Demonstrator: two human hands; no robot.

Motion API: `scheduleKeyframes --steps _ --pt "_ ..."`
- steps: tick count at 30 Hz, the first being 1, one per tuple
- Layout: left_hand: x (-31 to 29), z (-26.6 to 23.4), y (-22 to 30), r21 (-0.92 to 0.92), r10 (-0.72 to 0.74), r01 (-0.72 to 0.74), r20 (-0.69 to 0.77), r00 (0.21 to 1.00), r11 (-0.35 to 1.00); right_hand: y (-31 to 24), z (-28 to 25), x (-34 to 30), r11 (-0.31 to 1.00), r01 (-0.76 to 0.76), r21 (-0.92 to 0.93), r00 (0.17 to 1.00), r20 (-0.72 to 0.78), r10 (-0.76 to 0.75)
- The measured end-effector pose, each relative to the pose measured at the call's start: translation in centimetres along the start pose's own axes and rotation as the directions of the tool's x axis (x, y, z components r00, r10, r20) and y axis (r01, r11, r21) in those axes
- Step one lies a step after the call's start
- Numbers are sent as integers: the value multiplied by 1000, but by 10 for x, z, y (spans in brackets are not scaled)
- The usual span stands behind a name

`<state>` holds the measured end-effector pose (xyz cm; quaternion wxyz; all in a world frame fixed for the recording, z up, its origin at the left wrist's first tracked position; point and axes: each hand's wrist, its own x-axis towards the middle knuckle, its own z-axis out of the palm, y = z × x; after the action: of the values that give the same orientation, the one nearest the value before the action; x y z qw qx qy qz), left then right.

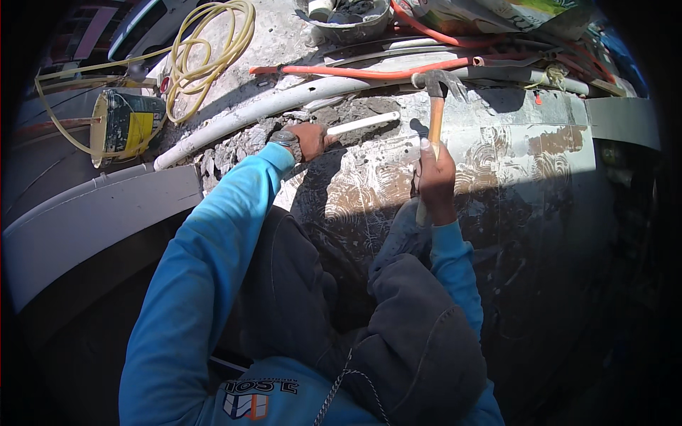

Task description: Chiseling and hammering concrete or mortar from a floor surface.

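My right hand point(435, 179) grips the wooden handle of a claw hammer point(435, 106), whose steel head is raised over the broken strip of floor. My left hand point(307, 139) is closed around one end of a short white rod or chisel point(364, 123) that lies pointing right over grey rubble point(234, 145). Both arms wear blue sleeves. My knees in dark trousers fill the lower middle.
A long white pipe point(263, 108) and an orange pipe point(369, 72) run along the broken channel. A yellow hose coil point(209, 50) and a yellow-labelled can point(128, 124) lie at upper left. A bucket point(344, 18) stands at top. Dried adhesive swirls point(511, 160) cover the floor; a grey tile point(92, 220) lies left.
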<state>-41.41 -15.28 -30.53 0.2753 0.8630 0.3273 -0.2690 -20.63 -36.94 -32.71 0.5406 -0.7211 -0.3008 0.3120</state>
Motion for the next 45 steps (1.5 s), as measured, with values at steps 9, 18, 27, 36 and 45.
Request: scheduleKeyframes --steps 9,18,27,36,45 --pt "-1 -1 -3 24 -79 79 16 997 997 25 27 -20 920 -391 20 909 162 383" --pt "-7 -1 15 -41 -22 22 5 1000 999 -25 -71 -44 988 -151 -36 985 74 153" --pt "20 -110 72 245 149 -152 31 988 958 -70 -72 -40 945 -265 193 961 -29 276" --pt "3 -8 10 28 33 -30 -78 996 999 -129 -61 -7 911 162 378 975 -203 -89" --pt "20 -31 27 15 1 -2 57 998 1000 -12 4 21 951 -277 -136 940 166 298"
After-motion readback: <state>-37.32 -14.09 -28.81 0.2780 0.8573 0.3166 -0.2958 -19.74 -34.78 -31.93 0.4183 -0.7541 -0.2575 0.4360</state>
